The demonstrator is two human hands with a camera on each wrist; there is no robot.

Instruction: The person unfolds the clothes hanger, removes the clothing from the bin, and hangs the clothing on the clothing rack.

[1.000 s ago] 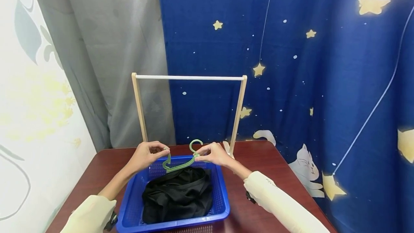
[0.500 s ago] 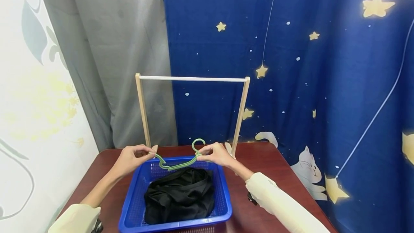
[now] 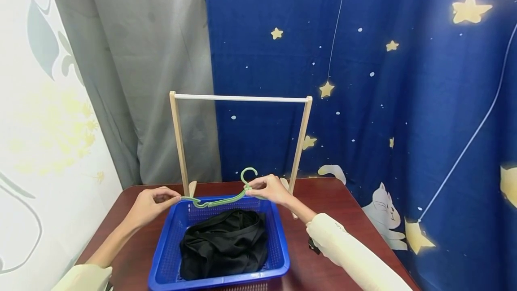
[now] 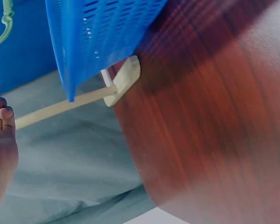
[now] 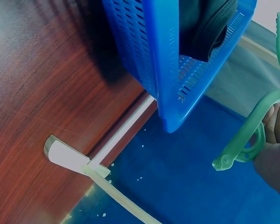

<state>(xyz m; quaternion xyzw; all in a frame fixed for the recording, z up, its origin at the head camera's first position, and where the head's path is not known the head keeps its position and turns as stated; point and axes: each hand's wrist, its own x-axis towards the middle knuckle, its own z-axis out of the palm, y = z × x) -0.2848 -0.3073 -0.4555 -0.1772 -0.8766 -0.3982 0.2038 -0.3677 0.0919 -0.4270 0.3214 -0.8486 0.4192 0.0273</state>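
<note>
Hanger (image 3: 226,200) (green, hook up), pinched in both hands (image 3: 148,205) (image 3: 271,190), above blue basket (image 3: 220,280)

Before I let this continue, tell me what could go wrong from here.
The left hand pinches only one end of the green hanger, so that end might slip free and swing down.

If the right hand also lost its hold near the hook, the hanger could drop onto the black cloth or the blue basket.

The rack stands close behind the basket; a shove might knock it.
</note>
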